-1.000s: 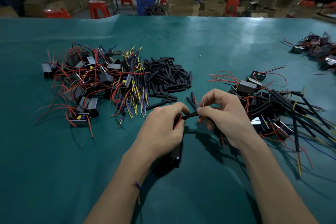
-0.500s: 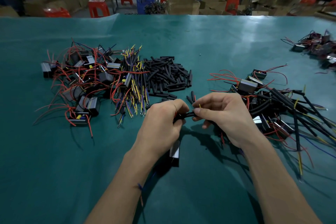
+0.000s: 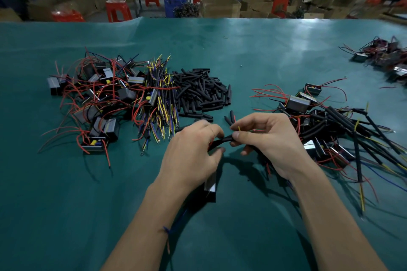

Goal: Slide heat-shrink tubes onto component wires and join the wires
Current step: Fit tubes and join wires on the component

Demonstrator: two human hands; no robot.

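Note:
A black heat-shrink tube [image 3: 222, 140] spans the gap between my two hands just above the green table [image 3: 264, 50]. My left hand [image 3: 191, 156] pinches its left end, with red wire showing at the fingers. My right hand [image 3: 267, 138] pinches the right end, and a yellow wire tip [image 3: 239, 128] sticks up past the fingertips. A small black-and-silver component [image 3: 210, 189] hangs under my left palm, partly hidden. Loose black tubes [image 3: 201, 92] lie heaped just beyond my hands.
A tangle of components with red, blue and yellow wires [image 3: 105, 99] lies at the left. Components with long tubed wires [image 3: 334, 134] are piled at the right. Another small pile [image 3: 383, 57] sits far right. Boxes and red stools stand beyond the table.
Both hands have shifted slightly up and left, staying together on the tube. The grip on the tube and wires is unchanged.

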